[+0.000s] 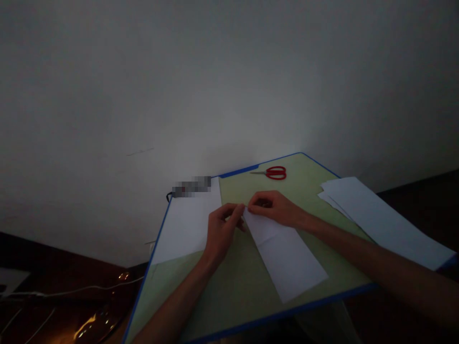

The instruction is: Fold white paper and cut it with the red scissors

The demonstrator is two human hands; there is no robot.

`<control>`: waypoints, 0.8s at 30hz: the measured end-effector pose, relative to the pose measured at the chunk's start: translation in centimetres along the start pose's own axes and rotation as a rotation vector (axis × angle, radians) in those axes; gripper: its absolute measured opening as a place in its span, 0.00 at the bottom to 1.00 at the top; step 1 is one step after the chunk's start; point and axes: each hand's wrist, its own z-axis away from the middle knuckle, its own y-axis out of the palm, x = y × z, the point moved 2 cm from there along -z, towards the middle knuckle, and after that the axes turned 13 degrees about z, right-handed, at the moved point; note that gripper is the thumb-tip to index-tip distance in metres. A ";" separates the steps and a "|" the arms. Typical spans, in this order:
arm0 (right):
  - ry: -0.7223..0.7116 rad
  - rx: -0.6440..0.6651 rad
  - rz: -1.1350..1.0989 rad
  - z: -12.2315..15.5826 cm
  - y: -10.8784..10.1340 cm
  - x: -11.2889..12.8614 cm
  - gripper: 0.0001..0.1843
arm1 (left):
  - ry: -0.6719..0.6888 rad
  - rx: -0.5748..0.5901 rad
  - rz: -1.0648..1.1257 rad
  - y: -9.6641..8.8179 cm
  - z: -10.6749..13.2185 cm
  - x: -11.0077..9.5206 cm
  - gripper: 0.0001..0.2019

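A long white strip of paper [287,260] slants across the table, with a faint crease running over it. At its far left corner, my left hand [224,227] pinches the edge between thumb and fingers. Close beside it, my right hand [270,207] has its thumb and fingertips closed on the same far end. The two sets of fingertips almost meet. Beyond my hands lies a pair of scissors [275,173] with red handles, its blades pointing left.
The pale green table [172,306] has a blue edge and stands against a grey wall [229,86]. A white sheet [182,229] lies at the left, below a blurred-out object [191,187]. Stacked white paper [390,220] overhangs the right edge. A white cable [89,288] runs at lower left.
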 end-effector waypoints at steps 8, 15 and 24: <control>-0.021 0.028 0.057 -0.2 -0.1 0.1 0.13 | 0.005 -0.005 -0.002 0.1 -0.1 -0.4 0.11; 0.008 0.068 0.028 -0.5 -0.5 -0.5 0.10 | -0.007 -0.076 0.088 -1.3 -1.0 -0.3 0.11; 0.010 0.097 0.014 -0.7 -1.2 -1.5 0.09 | 0.005 -0.237 0.154 -3.9 -2.7 -0.9 0.10</control>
